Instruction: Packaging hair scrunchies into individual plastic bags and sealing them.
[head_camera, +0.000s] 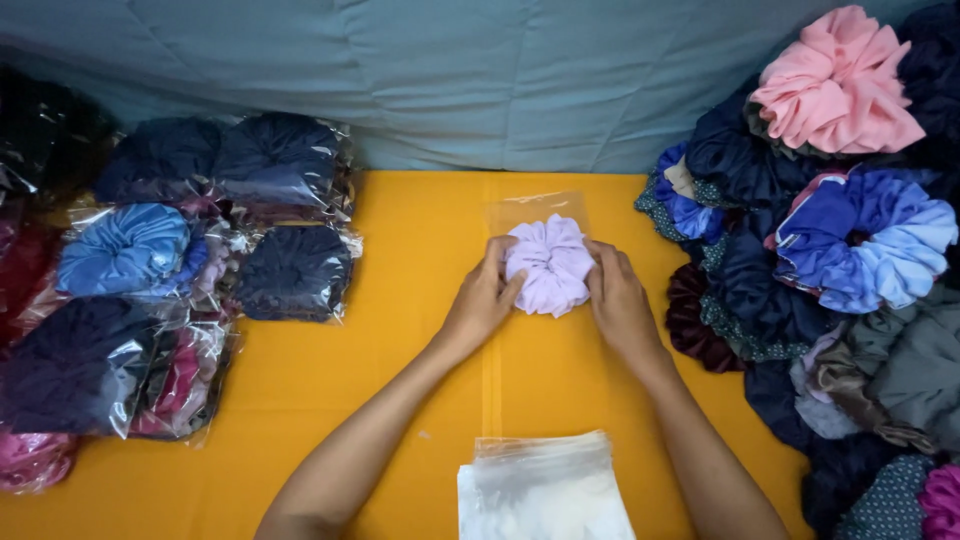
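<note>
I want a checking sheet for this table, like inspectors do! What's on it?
Surface: orange table, a crease down its middle.
Job's things: lilac scrunchie half inside a clear bag; stack of empty clear bags at the near edge.
Clutter: bagged scrunchies piled at one side; loose scrunchies heaped at the other.
Hands: left hand and right hand both press the lilac scrunchie with their fingers.
Cables: nothing seen.
Surroundings: grey-blue cloth behind the table.

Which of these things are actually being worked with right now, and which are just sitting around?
In hand: lilac scrunchie, clear bag, left hand, right hand.

Lying about: stack of clear bags, bagged scrunchies, loose scrunchie pile, orange tabletop.
</note>
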